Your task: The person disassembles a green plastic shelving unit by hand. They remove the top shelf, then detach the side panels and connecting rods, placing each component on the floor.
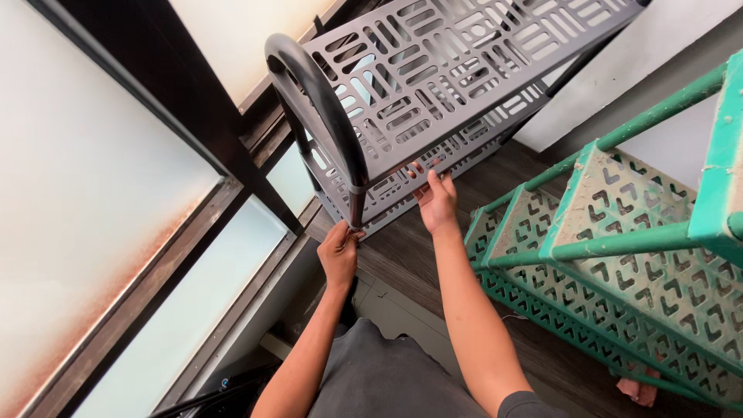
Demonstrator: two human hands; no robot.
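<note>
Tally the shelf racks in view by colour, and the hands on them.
Grey rack: 1, with the left hand at its corner post and the right hand on a lower shelf edge
Green rack: 1
Hands: 2
Total: 4

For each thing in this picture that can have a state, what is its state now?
grey rack: upright, shelves bare, held by both hands.
left hand: closed around the grey rack's corner post.
right hand: open, fingers touching a lower shelf edge.
green rack: upright, shelves bare, dusty, untouched.
</note>
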